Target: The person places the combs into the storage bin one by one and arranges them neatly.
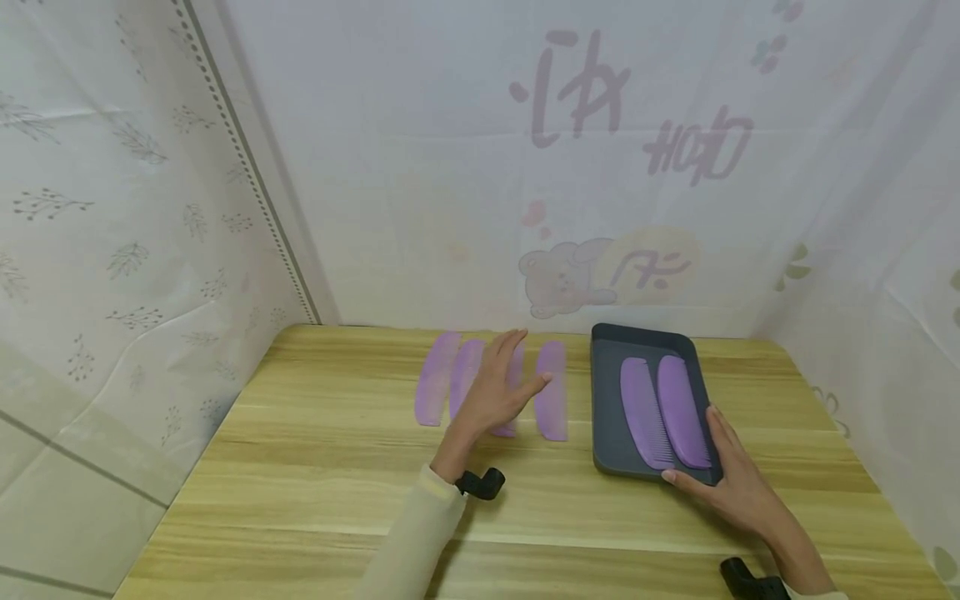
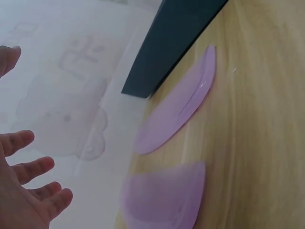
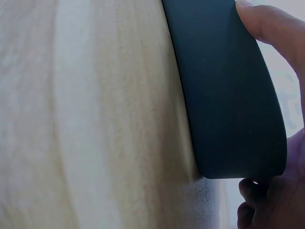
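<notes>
My left hand (image 1: 491,393) hovers over the row of purple combs on the table, fingers spread and nothing between them. It partly covers the two middle combs. The leftmost comb (image 1: 433,387) and the rightmost comb (image 1: 551,393) show beside it; the left wrist view has the hand (image 2: 24,193) apart from a comb (image 2: 178,109). A dark grey tray (image 1: 609,425) stands on the right with two purple combs lying side by side inside, a left one (image 1: 641,408) and a right one (image 1: 681,408). My right hand (image 1: 738,479) grips the tray's near right corner, thumb at its near rim.
The wood-grain table (image 1: 315,475) runs back to a printed white cloth (image 1: 420,208) hanging behind it. Patterned cloth also hangs at the left and right sides. Each wrist carries a black camera, such as the left one (image 1: 483,483).
</notes>
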